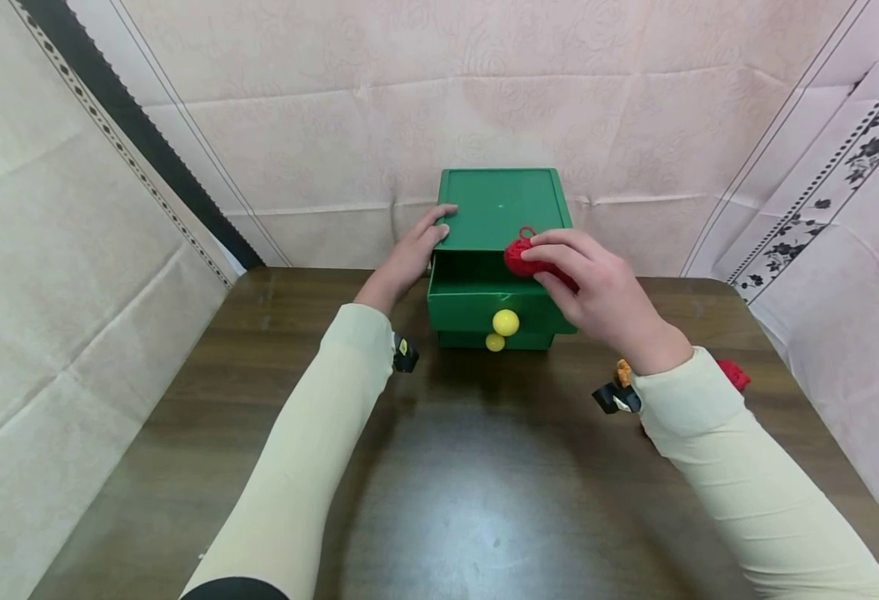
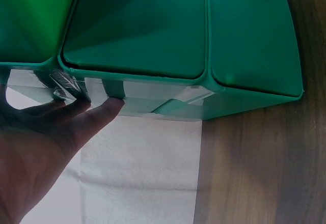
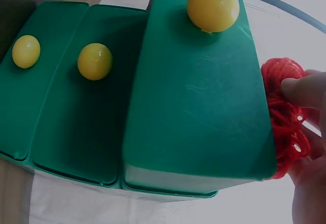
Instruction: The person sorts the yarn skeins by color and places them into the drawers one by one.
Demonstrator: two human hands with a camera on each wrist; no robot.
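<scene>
A green drawer cabinet (image 1: 502,204) stands on the wooden table, its top drawer (image 1: 461,312) pulled out by its front with a yellow knob (image 1: 506,322). My right hand (image 1: 604,292) pinches a bundle of red yarn (image 1: 518,257), with a small loop sticking up, over the right part of the open drawer. In the right wrist view the red yarn (image 3: 283,107) shows loose strands beside the drawer's upper edge. My left hand (image 1: 409,260) rests against the cabinet's left side, fingertips near the top edge. The left wrist view shows those fingers (image 2: 104,113) extended along the taped side.
Two lower drawers with yellow knobs (image 3: 94,61) are closed. Behind my right wrist, another red piece (image 1: 734,375) lies on the table (image 1: 446,483), and an orange bit (image 1: 623,372) peeks out by the wrist camera. Pale patterned cloth (image 1: 379,125) hangs behind the cabinet.
</scene>
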